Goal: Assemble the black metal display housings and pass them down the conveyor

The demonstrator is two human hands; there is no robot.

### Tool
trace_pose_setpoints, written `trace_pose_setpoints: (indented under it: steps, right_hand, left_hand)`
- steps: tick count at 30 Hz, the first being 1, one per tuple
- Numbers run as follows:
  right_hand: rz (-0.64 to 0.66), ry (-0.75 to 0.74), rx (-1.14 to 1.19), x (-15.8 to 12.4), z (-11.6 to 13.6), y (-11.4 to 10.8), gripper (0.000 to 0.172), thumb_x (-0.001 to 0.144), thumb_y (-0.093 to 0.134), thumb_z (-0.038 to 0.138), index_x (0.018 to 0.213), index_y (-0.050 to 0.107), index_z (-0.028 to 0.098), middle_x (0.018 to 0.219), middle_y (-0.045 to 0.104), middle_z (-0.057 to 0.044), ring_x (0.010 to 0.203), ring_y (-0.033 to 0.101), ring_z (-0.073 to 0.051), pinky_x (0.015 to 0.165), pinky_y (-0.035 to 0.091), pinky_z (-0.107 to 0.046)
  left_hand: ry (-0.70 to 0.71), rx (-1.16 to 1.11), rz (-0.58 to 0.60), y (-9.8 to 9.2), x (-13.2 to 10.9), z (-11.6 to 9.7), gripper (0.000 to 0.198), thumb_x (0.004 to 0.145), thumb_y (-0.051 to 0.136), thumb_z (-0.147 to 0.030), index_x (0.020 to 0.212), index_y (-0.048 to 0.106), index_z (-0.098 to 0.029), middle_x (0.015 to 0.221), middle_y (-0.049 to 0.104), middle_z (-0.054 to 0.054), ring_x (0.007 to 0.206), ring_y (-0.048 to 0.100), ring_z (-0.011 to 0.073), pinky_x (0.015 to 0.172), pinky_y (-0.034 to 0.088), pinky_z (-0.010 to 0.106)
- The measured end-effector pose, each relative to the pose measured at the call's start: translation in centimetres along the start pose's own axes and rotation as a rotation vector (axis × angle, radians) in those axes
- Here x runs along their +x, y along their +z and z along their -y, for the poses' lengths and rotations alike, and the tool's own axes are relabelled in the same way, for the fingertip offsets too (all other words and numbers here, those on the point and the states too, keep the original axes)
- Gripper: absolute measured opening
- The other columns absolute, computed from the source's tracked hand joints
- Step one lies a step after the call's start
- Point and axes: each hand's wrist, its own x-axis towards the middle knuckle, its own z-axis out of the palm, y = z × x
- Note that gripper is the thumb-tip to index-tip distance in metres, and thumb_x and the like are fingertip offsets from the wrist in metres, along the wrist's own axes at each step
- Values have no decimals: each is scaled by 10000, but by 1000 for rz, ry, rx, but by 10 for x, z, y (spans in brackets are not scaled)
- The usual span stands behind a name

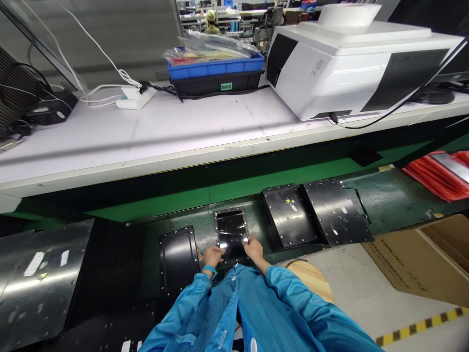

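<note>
A small black panel point(231, 226) with rivets round its edge lies on the green surface at the lower middle. My left hand point(213, 256) grips its near left edge, fingers pressed together. On the near right edge, my right hand point(253, 248) holds the same panel between thumb and fingers. Just left of my left hand lies another black panel point(178, 259) with a raised rim. Right of my right hand are two larger black riveted panels, one point(291, 212) beside the other point(335, 210).
A white bench point(164, 127) runs across ahead, bearing a blue tray point(216, 67) and a white machine point(340, 63). Large dark panels point(40, 278) stand at the left. At the right are a cardboard box point(410, 269), red items point(436, 176) and a round wooden seat point(311, 277).
</note>
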Motion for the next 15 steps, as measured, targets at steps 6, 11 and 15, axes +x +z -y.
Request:
trace_pose_setpoints:
  steps: [6, 11, 15]
  right_hand:
    - [-3, -115, -106, -8, -3, -3, 302, 917, 696, 320, 1193, 712, 199, 1203, 783, -149, 1140, 734, -316, 947, 525, -370]
    - [-63, -152, -181, -7, -10, -3, 430, 857, 763, 288, 1266, 663, 204, 1297, 735, -154, 1214, 695, -301, 1009, 508, -354]
    - [26, -26, -175, -9, -20, -9, 496, 815, 842, 415, 1225, 656, 208, 1239, 749, -141, 1118, 741, -306, 889, 535, -353]
  left_hand:
    - [105, 241, -19, -9, -6, -8, 301, 734, 886, -288, 630, 614, -214, 554, 605, -17, 723, 720, 224, 786, 585, 332]
    - [160, 419, -72, -18, -10, -17, 353, 768, 866, -327, 589, 578, -229, 613, 659, 19, 935, 745, 294, 984, 523, 398]
    - [153, 517, -6, -27, -18, -19, 437, 726, 901, -378, 549, 528, -233, 504, 588, 6, 893, 757, 326, 1002, 526, 450]
